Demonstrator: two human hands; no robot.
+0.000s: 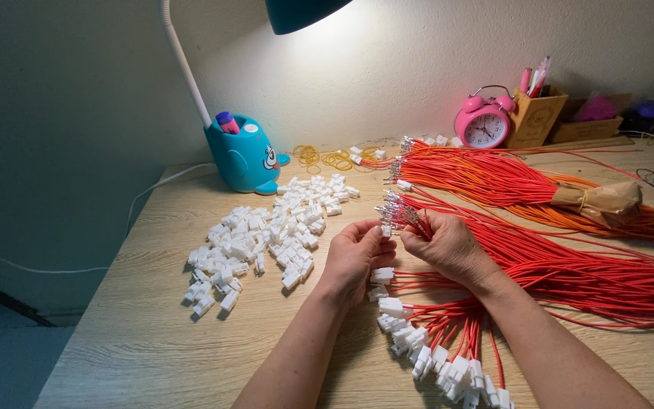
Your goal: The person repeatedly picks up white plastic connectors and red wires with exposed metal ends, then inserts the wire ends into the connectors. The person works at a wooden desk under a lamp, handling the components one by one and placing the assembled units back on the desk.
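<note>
Head view: left hand [355, 254] is pinching a white connector housing [386, 230] at frame centre; right hand [448, 244] is gripping red wires [569, 273] beside it, terminal ends fanned for easy picking; loose housings [259, 238] piled left.

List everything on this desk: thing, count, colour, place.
loose connector housings: many, white, desk left
wires with connectors fitted: a bunch, red, near edge
bare-ended wires: large bundle, red, right
paper-wrapped wire bundle: one, red-orange, back right
rubber bands: several, yellow, back
desk lamp: one, teal, back left
alarm clock: one, pink, back
pen holder: one, wooden, back right
left hand: holds a white connector
right hand: pinches wire ends
</note>
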